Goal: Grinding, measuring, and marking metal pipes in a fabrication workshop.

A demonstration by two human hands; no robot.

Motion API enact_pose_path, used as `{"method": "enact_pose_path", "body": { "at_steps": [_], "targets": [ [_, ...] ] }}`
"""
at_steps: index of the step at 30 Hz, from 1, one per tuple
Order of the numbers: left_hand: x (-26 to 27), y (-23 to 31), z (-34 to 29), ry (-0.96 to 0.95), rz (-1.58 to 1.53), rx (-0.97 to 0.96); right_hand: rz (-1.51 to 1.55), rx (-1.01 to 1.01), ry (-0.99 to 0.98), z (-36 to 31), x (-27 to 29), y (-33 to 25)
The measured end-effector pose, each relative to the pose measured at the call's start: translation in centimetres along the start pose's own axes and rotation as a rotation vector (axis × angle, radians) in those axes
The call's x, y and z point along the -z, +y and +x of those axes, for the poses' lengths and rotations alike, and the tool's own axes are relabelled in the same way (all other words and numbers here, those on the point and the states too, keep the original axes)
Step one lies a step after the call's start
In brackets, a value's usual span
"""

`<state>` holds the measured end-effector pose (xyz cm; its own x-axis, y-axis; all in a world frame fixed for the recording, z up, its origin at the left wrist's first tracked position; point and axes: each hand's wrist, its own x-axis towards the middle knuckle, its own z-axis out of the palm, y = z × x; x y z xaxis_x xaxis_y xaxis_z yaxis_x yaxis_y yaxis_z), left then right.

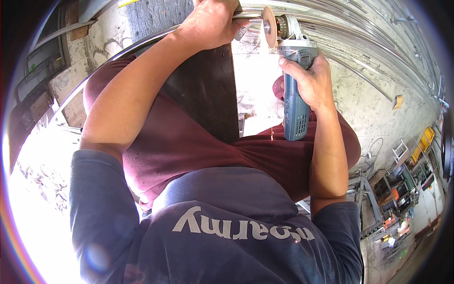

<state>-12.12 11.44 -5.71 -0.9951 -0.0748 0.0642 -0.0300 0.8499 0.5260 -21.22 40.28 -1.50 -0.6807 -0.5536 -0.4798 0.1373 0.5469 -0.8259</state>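
Blue grinder (297, 111) right of upper middle, long body up-down, disc (268, 27) end pointing to top. Right hand (313, 85): fingers curled round grinder. Left hand (209, 23): fingers closed round shiny pipe (250, 15), top middle.

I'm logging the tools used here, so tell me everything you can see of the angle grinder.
The angle grinder has a long blue-green, plastic-looking body with vent slots near its lower end, and a silvery metal head. A thin, pinkish-tan disc faces left, seen at a slant. The right hand grips the body, which points down the picture toward the person. The disc's edge appears to meet a shiny metal tube; nearby orange sparks suggest it is running.
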Motion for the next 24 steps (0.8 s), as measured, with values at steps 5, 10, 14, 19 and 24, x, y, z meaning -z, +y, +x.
{"method": "enact_pose_path", "body": {
  "at_steps": [5, 10, 14, 19, 24],
  "targets": [
    [0.29, 0.04, -0.07, -0.029, -0.018, 0.026, -0.027, -0.026, 0.007, -0.21, 0.06, -0.20],
    [-0.33, -0.06, -0.30, -0.048, 0.126, -0.076, -0.002, -0.070, -0.020, -0.24, -0.01, -0.08],
    [-0.47, -0.51, -0.21, -0.070, 0.100, -0.065, 0.014, -0.075, -0.013, -0.27, -0.02, -0.17],
    [-0.46, -0.46, -0.35, -0.038, 0.061, -0.060, -0.010, -0.055, -0.013, -0.27, 0.15, -0.44],
    [-0.42, -0.31, -0.29, 0.007, 0.060, -0.075, -0.020, -0.031, -0.005, -0.24, 0.10, -0.36]
  ]
}}
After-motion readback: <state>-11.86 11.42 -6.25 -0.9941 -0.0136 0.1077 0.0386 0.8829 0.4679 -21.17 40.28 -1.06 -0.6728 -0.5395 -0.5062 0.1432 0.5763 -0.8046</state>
